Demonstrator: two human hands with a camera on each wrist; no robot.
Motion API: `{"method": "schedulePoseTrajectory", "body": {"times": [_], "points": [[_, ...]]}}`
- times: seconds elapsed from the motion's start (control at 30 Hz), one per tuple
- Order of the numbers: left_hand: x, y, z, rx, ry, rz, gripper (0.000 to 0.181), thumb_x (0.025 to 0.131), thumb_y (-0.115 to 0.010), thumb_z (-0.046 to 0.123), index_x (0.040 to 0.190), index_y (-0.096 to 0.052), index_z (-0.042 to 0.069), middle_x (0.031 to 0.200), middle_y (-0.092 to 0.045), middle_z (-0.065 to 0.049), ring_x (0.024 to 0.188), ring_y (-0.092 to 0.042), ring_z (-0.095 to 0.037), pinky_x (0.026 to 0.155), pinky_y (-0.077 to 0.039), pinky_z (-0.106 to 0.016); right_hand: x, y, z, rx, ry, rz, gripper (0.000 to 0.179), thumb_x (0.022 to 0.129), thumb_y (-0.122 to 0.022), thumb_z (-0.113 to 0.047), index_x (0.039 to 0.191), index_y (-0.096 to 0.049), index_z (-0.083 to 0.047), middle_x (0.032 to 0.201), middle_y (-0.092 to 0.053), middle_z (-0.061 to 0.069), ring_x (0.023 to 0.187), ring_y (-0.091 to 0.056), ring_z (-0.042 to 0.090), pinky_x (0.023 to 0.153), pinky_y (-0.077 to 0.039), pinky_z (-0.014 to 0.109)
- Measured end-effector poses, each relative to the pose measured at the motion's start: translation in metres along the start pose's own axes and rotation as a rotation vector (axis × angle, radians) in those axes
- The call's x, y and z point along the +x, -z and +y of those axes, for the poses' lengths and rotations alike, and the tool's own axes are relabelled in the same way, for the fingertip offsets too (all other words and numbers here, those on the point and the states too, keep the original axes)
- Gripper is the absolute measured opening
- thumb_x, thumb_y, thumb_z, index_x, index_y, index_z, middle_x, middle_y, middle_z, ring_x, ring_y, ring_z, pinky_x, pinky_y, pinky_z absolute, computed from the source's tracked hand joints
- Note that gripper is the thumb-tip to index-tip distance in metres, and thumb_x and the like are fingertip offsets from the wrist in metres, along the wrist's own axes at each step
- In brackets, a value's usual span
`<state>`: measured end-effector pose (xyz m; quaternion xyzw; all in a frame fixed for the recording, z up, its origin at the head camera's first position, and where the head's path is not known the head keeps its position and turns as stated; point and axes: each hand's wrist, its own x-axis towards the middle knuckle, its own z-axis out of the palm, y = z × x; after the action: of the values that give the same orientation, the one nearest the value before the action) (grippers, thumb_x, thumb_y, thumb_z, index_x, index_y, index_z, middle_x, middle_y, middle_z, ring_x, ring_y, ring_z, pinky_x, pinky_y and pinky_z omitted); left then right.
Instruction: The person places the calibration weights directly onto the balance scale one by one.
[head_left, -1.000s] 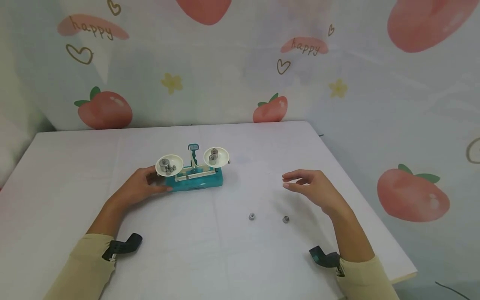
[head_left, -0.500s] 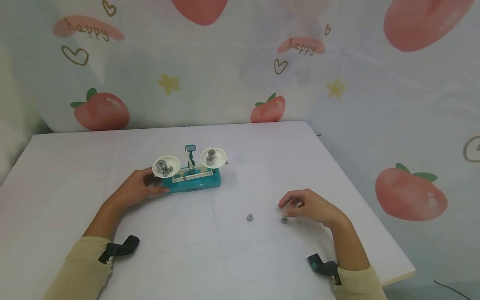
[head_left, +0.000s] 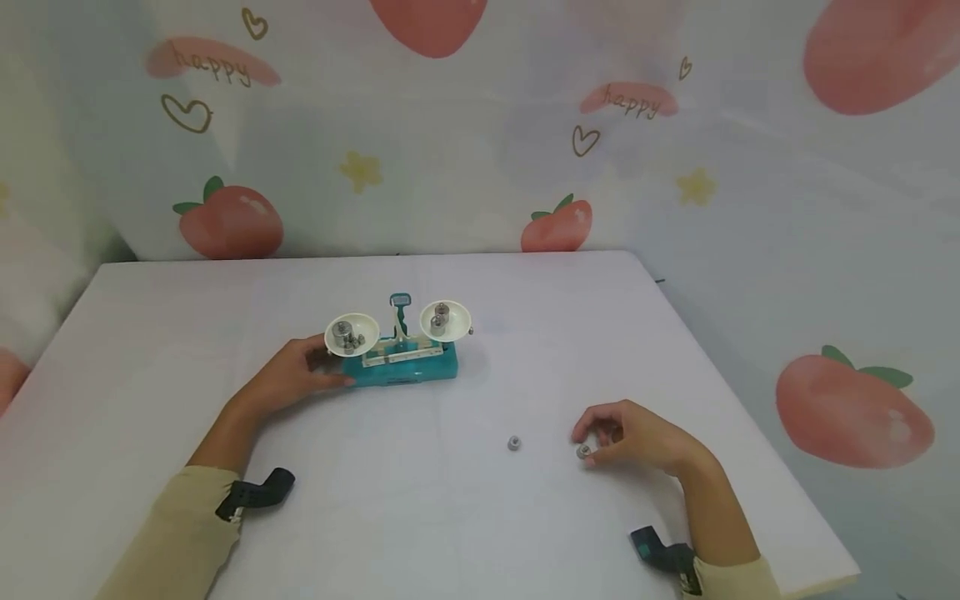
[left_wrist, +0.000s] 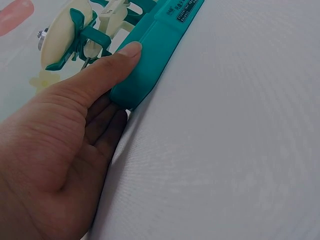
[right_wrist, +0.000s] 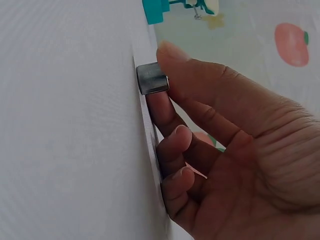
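Note:
A teal balance scale [head_left: 408,372] with two cream pans stands at the table's left middle. My left hand [head_left: 292,379] grips its left end; in the left wrist view the thumb lies on the teal base [left_wrist: 150,60], with the fingers around the end and partly hidden. Metal weights sit in the left pan [head_left: 369,327], one large with several small, and two more in the right pan [head_left: 459,317]. At the right, my right hand [head_left: 641,437] pinches a small metal weight [right_wrist: 151,80] between thumb and index finger, the other fingers curled.
Another small metal weight [head_left: 513,443] stands on the white table [head_left: 420,517], left of my right hand. A printed cloth [head_left: 465,158] with peaches hangs behind the table. The table's right edge [head_left: 757,417] runs beyond my right hand.
My right hand has come down and toward me to the right-hand loose weight and now pinches it. My left hand keeps its place on the balance scale; the head view has shifted slightly.

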<state>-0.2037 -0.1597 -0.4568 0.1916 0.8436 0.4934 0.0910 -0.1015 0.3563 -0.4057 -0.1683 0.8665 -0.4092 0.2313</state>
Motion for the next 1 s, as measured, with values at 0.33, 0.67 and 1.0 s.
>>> {"method": "schedulePoseTrajectory", "body": {"times": [0.33,0.67,1.0], "points": [[0.0036,-0.0027,0.0026,-0.031,-0.013,-0.01,0.074,0.082,-0.089,0.01,0.146,-0.055,-0.001,0.15,-0.054,-0.018,0.143,-0.043,-0.04,0.119,-0.033,-0.054,-0.0079,0.0002,0.0017,-0.01,-0.022,0.012,0.022,0.082,-0.089,-0.013,0.1,-0.078,-0.014,0.079,-0.055,0.006,0.073,-0.049,0.017,0.059,-0.042,0.025],[0.006,-0.0055,0.0005,-0.039,-0.004,0.001,0.075,0.079,-0.091,0.011,0.145,-0.056,0.001,0.148,-0.056,-0.016,0.142,-0.045,-0.038,0.118,-0.035,-0.053,-0.0084,-0.0005,0.0022,-0.006,-0.048,0.034,0.021,0.081,-0.089,-0.013,0.099,-0.078,-0.014,0.08,-0.055,0.007,0.073,-0.049,0.018,0.058,-0.042,0.026],[0.0015,-0.0018,0.001,-0.032,-0.002,0.018,0.076,0.078,-0.092,0.012,0.144,-0.057,0.001,0.147,-0.057,-0.016,0.141,-0.046,-0.038,0.118,-0.036,-0.053,-0.0026,-0.0007,0.0009,-0.026,0.0,0.043,0.02,0.082,-0.088,-0.014,0.097,-0.077,-0.016,0.079,-0.055,0.005,0.072,-0.05,0.017,0.058,-0.042,0.026]]}}
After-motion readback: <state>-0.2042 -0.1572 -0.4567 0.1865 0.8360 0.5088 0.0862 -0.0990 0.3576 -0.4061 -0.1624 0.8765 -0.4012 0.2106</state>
